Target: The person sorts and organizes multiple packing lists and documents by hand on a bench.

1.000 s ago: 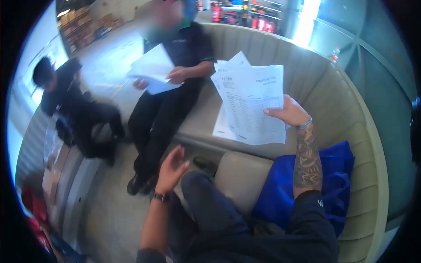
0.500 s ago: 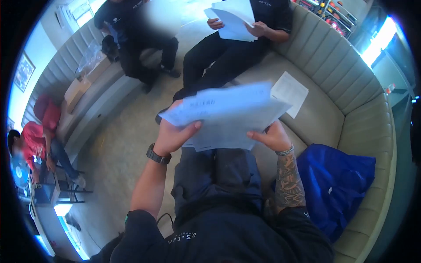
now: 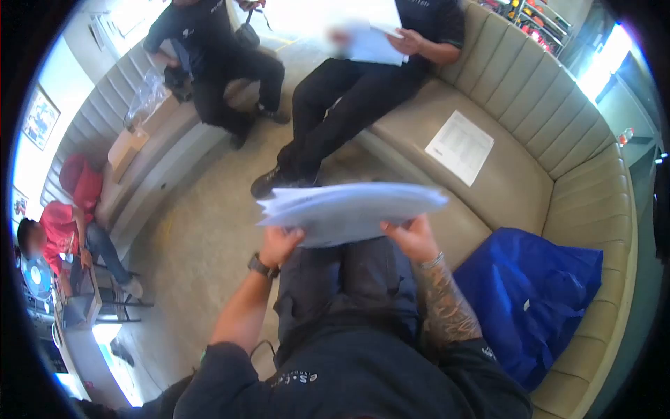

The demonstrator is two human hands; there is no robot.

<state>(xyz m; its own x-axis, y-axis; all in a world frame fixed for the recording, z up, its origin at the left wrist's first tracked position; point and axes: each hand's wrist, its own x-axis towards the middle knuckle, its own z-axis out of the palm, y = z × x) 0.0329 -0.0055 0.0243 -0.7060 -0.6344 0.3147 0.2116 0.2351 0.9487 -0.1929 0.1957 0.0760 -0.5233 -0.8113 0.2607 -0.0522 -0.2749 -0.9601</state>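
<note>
A stack of paper sheets (image 3: 349, 213) is held above my lap, smeared a little by motion, its sheets fanned at the left end. My left hand (image 3: 281, 244) grips its lower left edge, thumb on top and fingers mostly underneath. At the lower right edge, my right hand (image 3: 413, 239) pinches the same stack, thumb over the sheets. One loose printed sheet (image 3: 460, 148) lies on the couch seat beyond my right hand. Close to my right forearm rests a blue bag (image 3: 530, 300).
A curved padded couch (image 3: 586, 223) wraps around me. Across from me a seated person (image 3: 335, 105) holds white papers (image 3: 373, 45). Another person in black (image 3: 209, 63) sits further left, near a cardboard box (image 3: 129, 150). A person in red (image 3: 63, 230) sits at far left.
The stack has come down toward my lap and tilted, so I see it more edge-on. Both hands have lowered with it, still gripping. The person opposite has lowered their papers slightly.
</note>
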